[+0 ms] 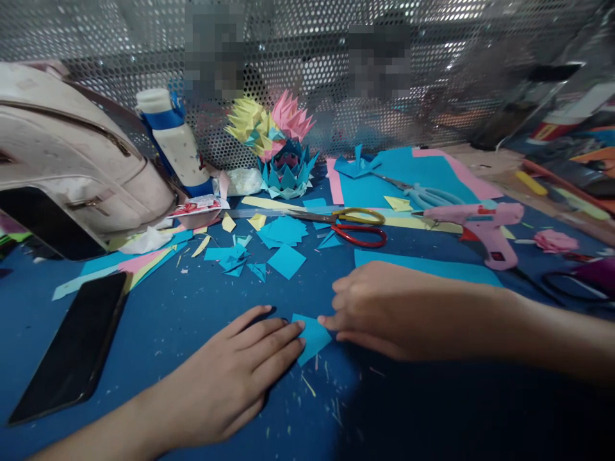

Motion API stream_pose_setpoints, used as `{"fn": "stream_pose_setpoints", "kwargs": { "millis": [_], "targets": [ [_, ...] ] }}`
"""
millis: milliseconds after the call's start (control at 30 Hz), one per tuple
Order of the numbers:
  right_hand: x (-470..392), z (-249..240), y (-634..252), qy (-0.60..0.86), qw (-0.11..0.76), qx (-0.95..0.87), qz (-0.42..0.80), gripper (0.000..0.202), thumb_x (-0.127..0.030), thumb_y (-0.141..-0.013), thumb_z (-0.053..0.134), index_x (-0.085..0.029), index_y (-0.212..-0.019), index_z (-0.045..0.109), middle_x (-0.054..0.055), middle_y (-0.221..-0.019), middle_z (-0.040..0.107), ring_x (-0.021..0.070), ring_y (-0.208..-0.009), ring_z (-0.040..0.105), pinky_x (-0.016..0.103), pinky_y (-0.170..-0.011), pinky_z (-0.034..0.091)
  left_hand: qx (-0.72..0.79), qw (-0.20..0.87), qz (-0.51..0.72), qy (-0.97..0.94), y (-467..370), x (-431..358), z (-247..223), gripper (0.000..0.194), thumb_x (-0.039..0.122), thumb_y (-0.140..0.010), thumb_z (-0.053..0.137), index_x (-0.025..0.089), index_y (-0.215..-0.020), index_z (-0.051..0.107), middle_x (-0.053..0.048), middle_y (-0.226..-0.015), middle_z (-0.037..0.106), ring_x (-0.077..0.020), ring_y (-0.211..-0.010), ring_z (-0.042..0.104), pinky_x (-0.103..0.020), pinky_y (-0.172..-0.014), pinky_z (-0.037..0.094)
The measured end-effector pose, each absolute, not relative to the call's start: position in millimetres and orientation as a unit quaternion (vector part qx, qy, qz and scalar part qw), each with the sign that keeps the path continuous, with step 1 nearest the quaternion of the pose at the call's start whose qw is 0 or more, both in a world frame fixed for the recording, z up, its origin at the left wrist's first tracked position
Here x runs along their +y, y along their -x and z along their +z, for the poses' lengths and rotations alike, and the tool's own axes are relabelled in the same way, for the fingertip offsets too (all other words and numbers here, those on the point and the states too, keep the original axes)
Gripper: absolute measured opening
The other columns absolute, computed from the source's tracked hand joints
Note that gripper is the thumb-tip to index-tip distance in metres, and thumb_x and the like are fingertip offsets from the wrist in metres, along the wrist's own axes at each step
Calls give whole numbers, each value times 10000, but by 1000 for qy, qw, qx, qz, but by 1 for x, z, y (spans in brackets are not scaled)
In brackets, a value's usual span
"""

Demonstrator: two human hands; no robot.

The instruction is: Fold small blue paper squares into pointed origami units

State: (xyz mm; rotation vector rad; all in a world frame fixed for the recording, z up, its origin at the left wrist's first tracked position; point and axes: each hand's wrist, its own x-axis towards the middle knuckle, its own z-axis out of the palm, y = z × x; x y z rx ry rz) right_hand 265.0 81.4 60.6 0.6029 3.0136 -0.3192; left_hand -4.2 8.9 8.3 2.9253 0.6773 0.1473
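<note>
A small blue paper piece (313,342) lies on the blue table in front of me, apparently folded, with a pointed right corner. My left hand (245,368) rests palm down beside it, fingers stretched out and fingertips pressing its left edge. From the right, my right hand (379,310) is curled, with a fingertip on the paper's upper right edge and the thumb close to its right corner. Just beyond lie a blue paper square (287,261), a stack of blue squares (282,232) and folded blue pieces (233,257). A blue paper strip (427,267) lies behind my right hand.
Scissors (358,225), a pink glue gun (480,224) and pliers (427,192) lie behind. Folded-paper flowers (288,166) stand near the perforated metal panel (327,77). At left are a phone (72,349), another phone (50,224), a bottle (177,150) and a backpack (72,147).
</note>
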Motion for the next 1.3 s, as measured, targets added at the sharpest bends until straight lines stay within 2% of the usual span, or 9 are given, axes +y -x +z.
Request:
{"fn": "stream_pose_setpoints", "kwargs": {
  "millis": [67, 167, 333, 567, 833, 1033, 1300],
  "targets": [
    [89, 65, -261, -153, 79, 977, -124, 245, -232, -948, 570, -177, -746, 697, 47, -721, 662, 163, -693, 557, 314, -598, 289, 224, 68, 47, -971, 4, 9, 8, 601, 80, -908, 414, 107, -1502, 323, -103, -1556, 374, -240, -1431, 356, -485, -1225, 226],
    [97, 63, -252, -176, 40, 971, -157, 193, -207, -958, 556, -179, -864, 723, 41, -830, 686, 162, -808, 591, 286, -658, 334, 227, 65, 46, -971, 4, 8, 7, 590, 88, -908, 413, 107, -1493, 335, -110, -1556, 370, -247, -1425, 359, -490, -1214, 245],
    [93, 45, -241, -279, 21, 926, -254, 67, -263, -888, 656, -197, -886, 668, -25, -820, 674, 129, -760, 589, 242, -591, 305, 235, 73, 66, -967, 4, 7, 6, 514, 107, -940, 401, 121, -1454, 393, -111, -1497, 452, -240, -1375, 419, -488, -1209, 256],
    [91, 35, -239, -318, 22, 900, -296, 74, -265, -841, 683, -207, -881, 661, -36, -805, 654, 122, -738, 574, 235, -581, 292, 204, 73, 82, -973, 6, 8, 6, 489, 183, -992, 404, 104, -1474, 372, -121, -1455, 509, -245, -1364, 436, -493, -1205, 273],
    [92, 35, -241, -316, 4, 896, -313, 166, -273, -827, 698, -211, -969, 638, -31, -842, 630, 113, -742, 556, 217, -568, 278, 183, 56, 87, -978, 6, 8, 7, 418, 208, -1039, 347, 97, -1432, 436, -102, -1464, 507, -226, -1358, 458, -446, -1209, 268],
    [98, 29, -243, -292, -2, 892, -344, 94, -229, -802, 701, -215, -882, 654, -34, -851, 615, 111, -782, 552, 209, -596, 309, 178, 69, 75, -979, 7, 8, 4, 426, 193, -1054, 276, 83, -1442, 414, -101, -1496, 468, -203, -1415, 392, -416, -1191, 317],
    [99, 31, -240, -274, -18, 874, -400, 48, -181, -815, 665, -179, -861, 681, -12, -827, 682, 104, -706, 554, 201, -585, 347, 175, 59, 72, -980, 7, 8, 4, 433, 183, -1060, 241, 94, -1446, 416, -105, -1512, 445, -219, -1401, 407, -436, -1147, 382]
  ]
}}
